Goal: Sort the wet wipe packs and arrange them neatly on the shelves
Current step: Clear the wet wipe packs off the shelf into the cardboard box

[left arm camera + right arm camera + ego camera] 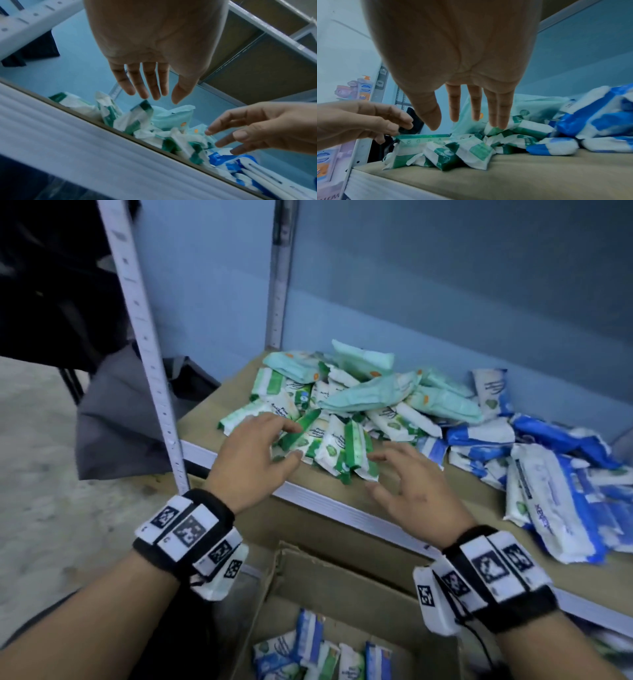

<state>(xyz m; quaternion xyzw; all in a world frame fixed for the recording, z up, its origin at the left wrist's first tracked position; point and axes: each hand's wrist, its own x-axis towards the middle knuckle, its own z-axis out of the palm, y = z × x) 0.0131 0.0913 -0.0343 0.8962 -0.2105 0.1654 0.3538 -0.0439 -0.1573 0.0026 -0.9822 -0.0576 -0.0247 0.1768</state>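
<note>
Fingers (287, 428) on my left hand (251, 455) are spread and loosely bent, hovering at the near edge of the green-and-white wipe packs (329, 446); can't tell if the tips touch a pack, nothing held. My right hand (407, 484) is the same: fingers splayed, straight-ish, holding nothing, just off the pile's 5 o'clock side. In the right wrist view those fingers (503, 112) hang above the green packs, not gripping.

Packs sit loose on the cardboard-lined shelf (308, 494). Green-and-white ones are at centre, pale mint packs (370, 392) heaped on top at 12 o'clock, and blue-and-white packs (555, 484) run from 3 to 4 o'clock, spilling toward the front rail. All jumbled, none aligned.

At 6 o'clock, below the shelf, an open cardboard box (342, 583) holds more blue and green packs standing on edge. A white slotted upright (144, 337) is at 10 o'clock, blue wall (445, 285) behind.
</note>
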